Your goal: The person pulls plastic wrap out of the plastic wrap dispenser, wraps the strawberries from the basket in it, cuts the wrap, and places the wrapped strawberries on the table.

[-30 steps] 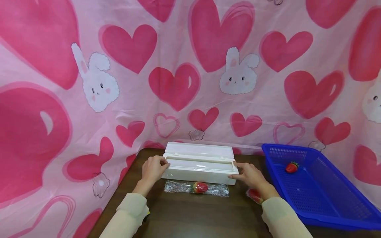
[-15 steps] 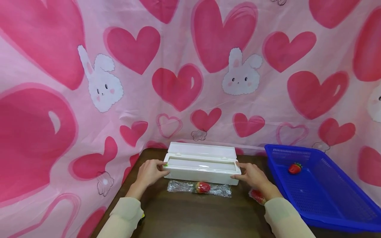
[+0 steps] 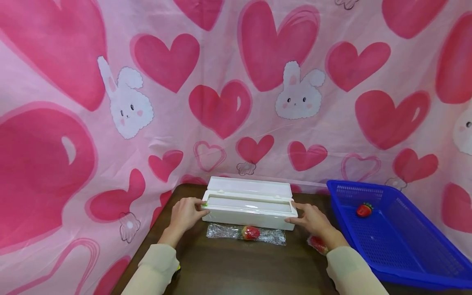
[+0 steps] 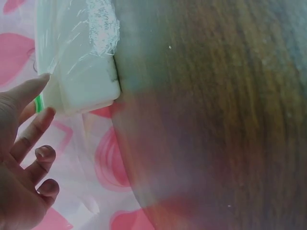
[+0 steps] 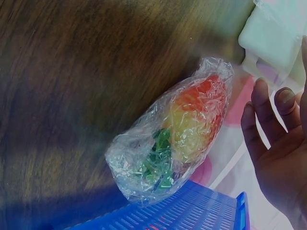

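Observation:
A white cling film dispenser [image 3: 243, 218] lies lengthwise near the far table edge, its lid [image 3: 250, 186] raised behind it and the pale film roll visible inside. My left hand [image 3: 184, 214] grips its left end, thumb at the front and index finger by a small green part [image 4: 38, 103]. The other left fingers curl loosely off the box. At the opposite end, my right hand [image 3: 312, 220] holds the corner, thumb on the front face and fingers on top. Before the dispenser, a strawberry [image 3: 250, 232] rests on a crumpled strip of clear film [image 3: 223, 231].
A film-wrapped strawberry [image 5: 192, 115] lies under my right wrist. To the right stands a blue plastic basket [image 3: 416, 280] with a loose strawberry [image 3: 364, 210] in it. A small yellow item [image 3: 178, 268] peeks out beside the left sleeve. A heart-patterned cloth [image 3: 221, 106] hangs behind the table.
My left thumb has come down to the dispenser's front face, and the green part now shows at its left end. The right hand keeps its place. The head view has shifted slightly.

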Available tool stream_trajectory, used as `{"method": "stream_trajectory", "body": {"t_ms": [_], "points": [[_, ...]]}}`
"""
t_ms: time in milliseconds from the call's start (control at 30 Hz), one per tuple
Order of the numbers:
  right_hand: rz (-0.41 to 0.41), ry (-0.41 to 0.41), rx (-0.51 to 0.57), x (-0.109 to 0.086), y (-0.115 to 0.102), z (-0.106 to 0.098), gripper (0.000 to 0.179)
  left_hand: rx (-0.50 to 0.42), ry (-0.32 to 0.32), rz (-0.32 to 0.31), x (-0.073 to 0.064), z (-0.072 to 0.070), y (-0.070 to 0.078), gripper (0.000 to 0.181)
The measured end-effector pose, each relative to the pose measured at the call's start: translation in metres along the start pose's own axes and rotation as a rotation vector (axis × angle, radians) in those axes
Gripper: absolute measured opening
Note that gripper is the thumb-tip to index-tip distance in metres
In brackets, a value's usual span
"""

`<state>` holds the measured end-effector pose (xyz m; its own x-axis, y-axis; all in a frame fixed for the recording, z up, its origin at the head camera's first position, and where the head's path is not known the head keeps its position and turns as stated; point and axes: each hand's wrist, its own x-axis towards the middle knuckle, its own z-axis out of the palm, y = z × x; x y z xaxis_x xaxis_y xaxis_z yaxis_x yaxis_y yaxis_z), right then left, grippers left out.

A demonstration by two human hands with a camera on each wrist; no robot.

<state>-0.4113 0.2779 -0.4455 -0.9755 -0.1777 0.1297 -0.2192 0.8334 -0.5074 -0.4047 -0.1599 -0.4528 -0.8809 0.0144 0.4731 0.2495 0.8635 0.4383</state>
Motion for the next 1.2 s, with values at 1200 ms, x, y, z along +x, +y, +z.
{"method": "stream_trajectory", "body": {"t_ms": [1200], "points": [[-0.664, 0.081, -0.502, -0.056, -0.050, 0.034, 0.021, 0.226, -0.326, 0.573, -0.052, 0.010, 0.032, 0.025]]}}
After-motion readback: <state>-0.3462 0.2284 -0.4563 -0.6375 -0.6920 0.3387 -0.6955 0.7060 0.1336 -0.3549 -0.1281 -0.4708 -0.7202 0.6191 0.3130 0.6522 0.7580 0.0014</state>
